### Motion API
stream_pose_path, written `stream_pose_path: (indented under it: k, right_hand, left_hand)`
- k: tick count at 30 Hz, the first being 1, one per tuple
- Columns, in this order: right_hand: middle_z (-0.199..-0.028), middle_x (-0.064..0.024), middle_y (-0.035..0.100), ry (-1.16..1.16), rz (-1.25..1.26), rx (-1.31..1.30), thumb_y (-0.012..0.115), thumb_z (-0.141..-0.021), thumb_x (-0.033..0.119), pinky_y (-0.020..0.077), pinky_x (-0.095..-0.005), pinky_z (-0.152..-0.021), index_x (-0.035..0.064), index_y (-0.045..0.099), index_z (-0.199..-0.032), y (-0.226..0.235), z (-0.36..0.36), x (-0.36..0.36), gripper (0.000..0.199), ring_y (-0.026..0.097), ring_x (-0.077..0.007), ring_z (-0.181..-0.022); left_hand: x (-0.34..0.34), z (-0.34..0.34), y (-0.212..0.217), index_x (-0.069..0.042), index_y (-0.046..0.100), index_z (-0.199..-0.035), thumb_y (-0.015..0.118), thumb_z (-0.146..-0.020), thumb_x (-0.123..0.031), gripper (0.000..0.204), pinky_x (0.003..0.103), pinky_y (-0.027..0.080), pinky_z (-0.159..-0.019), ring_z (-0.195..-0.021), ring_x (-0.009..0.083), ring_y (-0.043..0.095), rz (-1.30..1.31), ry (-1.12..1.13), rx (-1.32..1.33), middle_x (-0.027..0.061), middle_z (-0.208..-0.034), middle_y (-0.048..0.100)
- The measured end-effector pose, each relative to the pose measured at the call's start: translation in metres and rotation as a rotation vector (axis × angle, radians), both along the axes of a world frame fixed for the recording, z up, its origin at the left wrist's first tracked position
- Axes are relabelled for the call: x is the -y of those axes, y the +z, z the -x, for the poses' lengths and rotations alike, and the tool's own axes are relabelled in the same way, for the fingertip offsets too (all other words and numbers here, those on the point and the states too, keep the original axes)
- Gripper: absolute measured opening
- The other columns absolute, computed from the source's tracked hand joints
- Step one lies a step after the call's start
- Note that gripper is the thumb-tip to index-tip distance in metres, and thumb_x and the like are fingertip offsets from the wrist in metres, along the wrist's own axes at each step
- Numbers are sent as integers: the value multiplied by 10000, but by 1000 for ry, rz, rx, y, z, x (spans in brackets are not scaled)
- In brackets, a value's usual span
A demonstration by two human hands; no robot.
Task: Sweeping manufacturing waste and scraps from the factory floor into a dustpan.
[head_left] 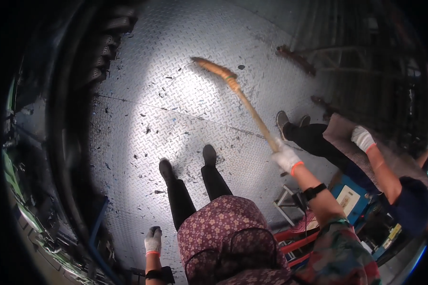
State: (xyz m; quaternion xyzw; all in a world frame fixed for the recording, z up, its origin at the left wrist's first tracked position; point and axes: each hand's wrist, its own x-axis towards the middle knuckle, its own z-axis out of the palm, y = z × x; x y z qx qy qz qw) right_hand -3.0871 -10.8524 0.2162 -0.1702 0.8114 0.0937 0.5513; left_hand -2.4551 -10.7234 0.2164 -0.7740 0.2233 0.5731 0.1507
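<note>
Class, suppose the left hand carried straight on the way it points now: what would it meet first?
Along that line in the picture, the left hand would seem to reach a dark scrap on the metal floor first, though its height above the floor is unclear.

A grey metal floor with raised tread (pixel 171 28) stretches ahead of the left hand (pixel 153 241) and right hand (pixel 286 159). Right of the right hand stands a co-worker (pixel 411 204) in a dark-blue sleeve. Nearer the wearer than that hand are a pale metal frame (pixel 284 213), red bars (pixel 297 245) and blue equipment (pixel 351 182). Left of the left hand, a blue bar (pixel 98 218) slants.
</note>
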Motion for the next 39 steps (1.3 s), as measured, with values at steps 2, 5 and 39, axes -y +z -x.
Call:
stream_pose_path:
  k: [2,5,39]
  right_hand:
    - [-928,-138,653,-55,86,-71,593,-819,68,498,-362,-546,247,256,-1612,-48,47,13,880,607,-204,-649]
    - [-962,-123,639,-102,15,-80,584,-826,47,484,-368,-512,230,189,-1631,-72,22,23,916,594,-212,-663]
    - [-1162,-299,665,965,-141,296,534,-852,135,548,-456,-896,319,221,-1614,-33,-425,71,844,695,-390,-1003]
  left_hand:
    - [1,-11,-10,-7,717,-1097,627,-941,-183,251,294,507,-827,-852,124,612,66,-20,-7,45,-894,705]
    - [12,-7,-26,-9,715,-1106,617,-943,-180,255,311,510,-853,-879,146,631,178,-69,-13,81,-920,718]
    - [-187,-109,3,-4,710,-1122,621,-918,-247,329,376,530,-846,-921,262,704,173,444,61,174,-985,740]
